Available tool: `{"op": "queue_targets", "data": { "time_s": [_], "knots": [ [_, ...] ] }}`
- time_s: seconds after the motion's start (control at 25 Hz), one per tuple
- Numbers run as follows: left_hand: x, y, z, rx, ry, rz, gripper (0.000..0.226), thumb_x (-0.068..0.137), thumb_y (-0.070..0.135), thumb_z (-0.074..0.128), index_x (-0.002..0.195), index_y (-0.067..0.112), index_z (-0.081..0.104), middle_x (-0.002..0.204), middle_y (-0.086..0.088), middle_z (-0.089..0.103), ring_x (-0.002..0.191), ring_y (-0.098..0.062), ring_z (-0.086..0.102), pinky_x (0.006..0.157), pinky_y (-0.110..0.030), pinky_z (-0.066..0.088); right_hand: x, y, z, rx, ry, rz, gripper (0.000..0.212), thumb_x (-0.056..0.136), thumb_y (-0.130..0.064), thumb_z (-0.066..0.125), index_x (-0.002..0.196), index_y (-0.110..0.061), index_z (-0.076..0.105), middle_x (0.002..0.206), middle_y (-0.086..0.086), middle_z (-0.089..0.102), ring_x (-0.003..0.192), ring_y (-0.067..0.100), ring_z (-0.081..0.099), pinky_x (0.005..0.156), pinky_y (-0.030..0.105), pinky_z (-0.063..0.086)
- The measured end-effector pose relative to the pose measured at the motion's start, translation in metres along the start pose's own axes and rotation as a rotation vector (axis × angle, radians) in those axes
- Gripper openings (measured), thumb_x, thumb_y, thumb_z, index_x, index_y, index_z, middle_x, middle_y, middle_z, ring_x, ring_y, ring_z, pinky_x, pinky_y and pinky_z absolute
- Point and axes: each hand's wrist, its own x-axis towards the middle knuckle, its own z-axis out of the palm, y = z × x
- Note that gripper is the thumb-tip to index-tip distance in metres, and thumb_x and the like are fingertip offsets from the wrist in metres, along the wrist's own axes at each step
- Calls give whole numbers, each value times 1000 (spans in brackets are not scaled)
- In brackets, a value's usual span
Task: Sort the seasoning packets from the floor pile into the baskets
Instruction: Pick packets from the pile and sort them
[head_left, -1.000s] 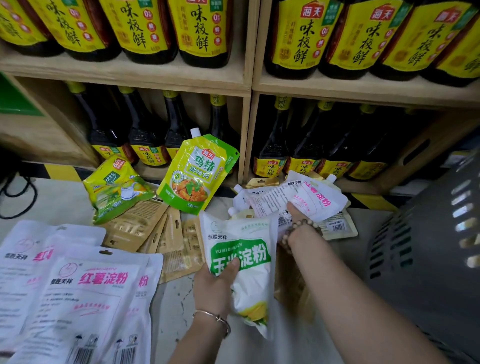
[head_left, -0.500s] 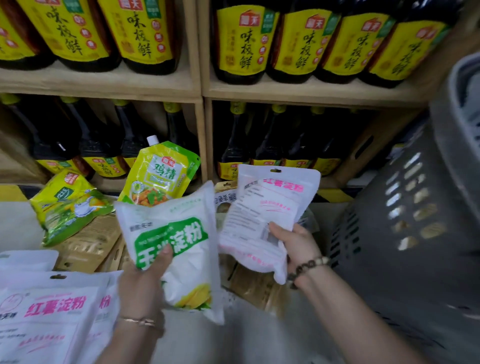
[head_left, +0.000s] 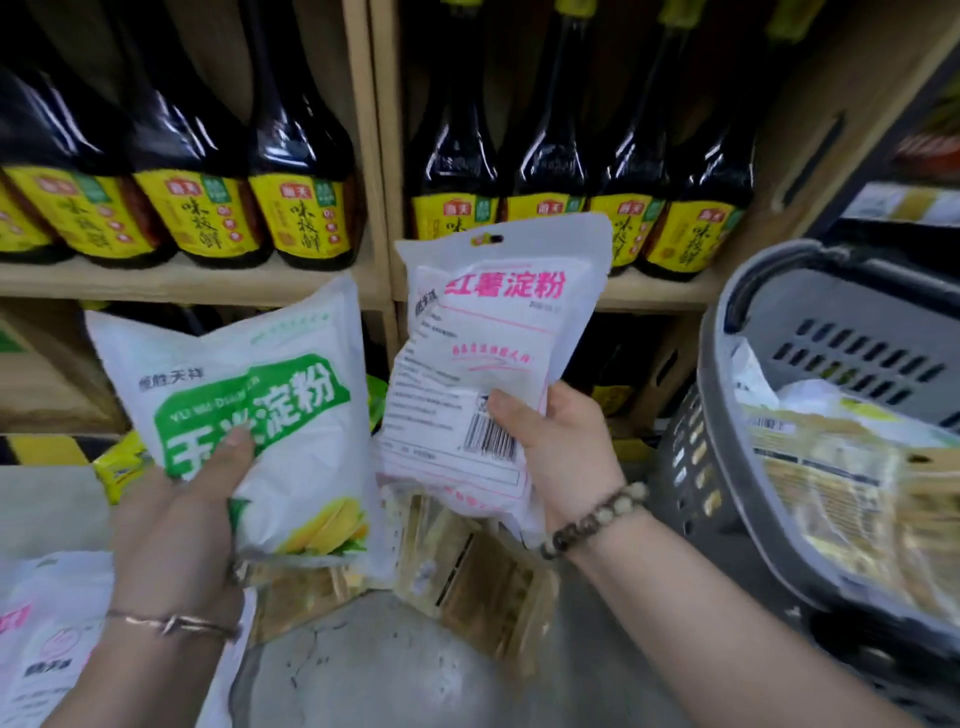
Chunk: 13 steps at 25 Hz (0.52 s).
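**Two starch packets up for reading, a basket waiting**

At the far left, white packets with pink print (head_left: 47, 629) are lying on the floor (head_left: 395, 670), part of the pile waiting to be sorted. The left hand (head_left: 176, 519) is gripping the green-banded packet (head_left: 244, 415) low down. Its thumb is pressing across the label, and it is holding the packet upright and face-on, I'd say so the print can be read. Just beside it, the right hand (head_left: 566, 447) is clamping the pink-lettered packet (head_left: 493, 353) near its barcode, thumb on the front, turned the same way. The two are being held up side by side, probably for comparing before each goes to a basket. Beneath them, brown packets (head_left: 467, 571) are lying flat on the floor. Behind, dark sauce bottles (head_left: 306, 156) are standing on the wooden shelf (head_left: 208, 283). At the right, the grey basket (head_left: 724, 395) is sitting close to the right hand and already holding flat packets, so the pink-lettered one looks the handier to drop there.
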Motion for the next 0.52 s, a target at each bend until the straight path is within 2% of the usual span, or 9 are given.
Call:
{"op": "queue_targets", "data": {
  "time_s": [0.12, 0.28, 0.36, 0.52],
  "knots": [
    [-9, 33, 16, -40, -53, 71, 11, 89, 17, 60, 96, 16, 68, 90, 6, 74, 78, -11, 70, 65, -29, 57, -1, -35, 5, -51, -16, -39, 23, 89, 1, 55, 80, -17, 66, 90, 8, 71, 91, 32, 67, 85, 54, 52],
    [-31, 75, 37, -107, -156, 110, 15, 90, 10, 56, 91, 18, 68, 88, 7, 74, 78, -12, 71, 59, -24, 56, -8, -84, -5, -35, 2, -19, 18, 89, 0, 55, 85, -13, 67, 80, 6, 73, 75, 25, 70, 67, 42, 59],
    [-45, 92, 48, -153, -230, 95, 19, 90, 9, 53, 87, 17, 71, 90, 5, 74, 80, -14, 71, 57, -25, 56, -14, -109, -19, -11, -11, -8, 16, 89, 0, 54, 92, -10, 66, 85, 10, 73, 74, 26, 71, 63, 40, 59],
    [-78, 118, 84, -167, -423, 22, 19, 75, 23, 58, 74, 25, 77, 90, 2, 74, 77, -18, 72, 54, -31, 58, -36, -160, -72, -19, -53, -56, 17, 89, 1, 50, 99, -4, 64, 85, 13, 73, 69, 27, 71, 50, 34, 55]
  ]
}}
